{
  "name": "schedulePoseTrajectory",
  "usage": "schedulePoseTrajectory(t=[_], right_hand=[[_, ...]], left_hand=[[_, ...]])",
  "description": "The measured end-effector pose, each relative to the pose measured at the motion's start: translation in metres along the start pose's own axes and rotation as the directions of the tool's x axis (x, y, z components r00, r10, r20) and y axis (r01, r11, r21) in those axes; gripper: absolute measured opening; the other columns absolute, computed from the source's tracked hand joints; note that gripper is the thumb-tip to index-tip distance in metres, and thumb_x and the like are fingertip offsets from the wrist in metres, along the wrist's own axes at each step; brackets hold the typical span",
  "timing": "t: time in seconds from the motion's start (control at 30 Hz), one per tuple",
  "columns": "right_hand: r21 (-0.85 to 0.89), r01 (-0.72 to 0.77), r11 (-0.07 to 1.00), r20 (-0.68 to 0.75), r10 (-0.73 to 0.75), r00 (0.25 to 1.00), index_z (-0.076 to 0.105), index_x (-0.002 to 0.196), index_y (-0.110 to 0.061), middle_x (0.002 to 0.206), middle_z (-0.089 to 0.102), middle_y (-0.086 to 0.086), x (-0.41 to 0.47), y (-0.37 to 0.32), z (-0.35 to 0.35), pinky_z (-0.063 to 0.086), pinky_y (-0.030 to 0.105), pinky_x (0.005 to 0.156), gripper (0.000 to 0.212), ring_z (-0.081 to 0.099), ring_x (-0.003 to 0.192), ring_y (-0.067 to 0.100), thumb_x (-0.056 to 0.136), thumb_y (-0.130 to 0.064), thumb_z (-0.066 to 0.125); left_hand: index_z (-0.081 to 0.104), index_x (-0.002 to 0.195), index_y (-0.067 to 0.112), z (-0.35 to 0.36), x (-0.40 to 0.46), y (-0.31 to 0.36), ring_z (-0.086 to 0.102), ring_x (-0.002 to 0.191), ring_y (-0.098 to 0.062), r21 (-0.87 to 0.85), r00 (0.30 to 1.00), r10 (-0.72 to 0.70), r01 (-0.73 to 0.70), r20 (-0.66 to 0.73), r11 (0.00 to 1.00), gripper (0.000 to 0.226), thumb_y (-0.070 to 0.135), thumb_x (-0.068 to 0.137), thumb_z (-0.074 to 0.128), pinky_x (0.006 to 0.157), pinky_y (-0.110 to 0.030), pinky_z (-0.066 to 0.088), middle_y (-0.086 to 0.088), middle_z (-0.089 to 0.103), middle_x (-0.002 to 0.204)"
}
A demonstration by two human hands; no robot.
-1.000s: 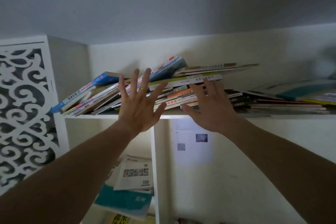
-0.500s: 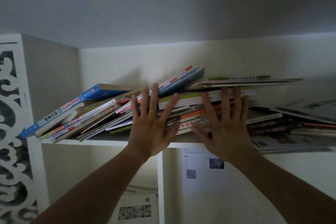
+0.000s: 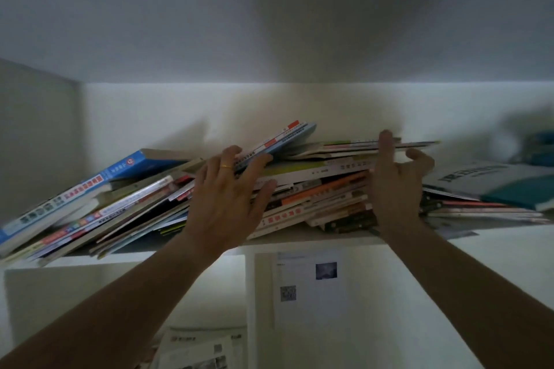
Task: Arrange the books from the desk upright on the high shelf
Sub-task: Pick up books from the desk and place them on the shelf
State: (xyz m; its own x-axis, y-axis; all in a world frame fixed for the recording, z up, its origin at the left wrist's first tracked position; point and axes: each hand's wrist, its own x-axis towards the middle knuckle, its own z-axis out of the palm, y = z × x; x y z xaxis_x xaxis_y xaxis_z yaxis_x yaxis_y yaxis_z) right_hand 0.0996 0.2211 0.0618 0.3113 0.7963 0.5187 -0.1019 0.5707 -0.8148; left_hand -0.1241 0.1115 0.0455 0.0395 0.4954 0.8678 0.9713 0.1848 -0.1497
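My left hand (image 3: 221, 204) lies spread on the books (image 3: 314, 189); my right hand (image 3: 395, 186) curls over their top. They slump on the shelf (image 3: 269, 241) between my hands, so I should grip both ends and tip them upright together.

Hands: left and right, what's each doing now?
Left hand: open, fingers spread against the book pile.
Right hand: fingers curling round the pile's upper books.

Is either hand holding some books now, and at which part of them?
Left hand presses flat on the book pile's spines, gripping nothing. Right hand curls over the pile's top edge; a firm grip cannot be told.
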Motion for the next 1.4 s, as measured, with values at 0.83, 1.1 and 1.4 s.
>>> schedulePoseTrajectory(t=[0.83,1.1,1.4], right_hand=[[-0.647,0.300,0.701,0.207,-0.217,0.954,0.019,0.150,0.011,0.155,0.026,0.031,-0.041,-0.007,0.102,0.005,0.055,0.124,0.109,0.019,0.145,0.043,0.088,-0.074,0.049],[-0.338,0.696,0.633,0.371,-0.590,0.717,0.056,0.097,-0.014,0.101,0.060,0.009,-0.137,-0.031,0.130,0.046,0.045,0.086,0.038,0.051,0.099,0.030,0.081,-0.042,0.078],[-0.292,0.903,0.317,0.781,-0.466,0.416,0.054,0.127,-0.020,0.118,0.066,0.014,-0.168,-0.027,0.196,0.040,0.048,0.101,0.070,0.056,0.112,0.037,0.074,-0.062,0.072]], left_hand=[[0.054,0.138,0.016,-0.050,0.005,-0.047,0.046,0.140,-0.036,0.288,0.997,0.073,-0.067,-0.011,0.955,0.055,0.053,0.104,0.032,0.124,-0.055,0.023,-0.018,0.055,0.144],[0.031,0.155,0.018,-0.098,-0.039,-0.125,0.056,0.127,-0.035,0.282,0.981,-0.194,0.191,-0.015,0.940,0.077,0.068,0.098,0.043,0.107,-0.052,0.043,-0.014,0.053,0.146],[0.031,0.144,0.037,-0.099,-0.097,-0.208,0.063,0.096,-0.013,0.152,0.928,-0.293,0.263,0.232,0.953,0.089,0.092,0.076,0.046,0.078,-0.038,0.057,0.008,0.061,0.124]])
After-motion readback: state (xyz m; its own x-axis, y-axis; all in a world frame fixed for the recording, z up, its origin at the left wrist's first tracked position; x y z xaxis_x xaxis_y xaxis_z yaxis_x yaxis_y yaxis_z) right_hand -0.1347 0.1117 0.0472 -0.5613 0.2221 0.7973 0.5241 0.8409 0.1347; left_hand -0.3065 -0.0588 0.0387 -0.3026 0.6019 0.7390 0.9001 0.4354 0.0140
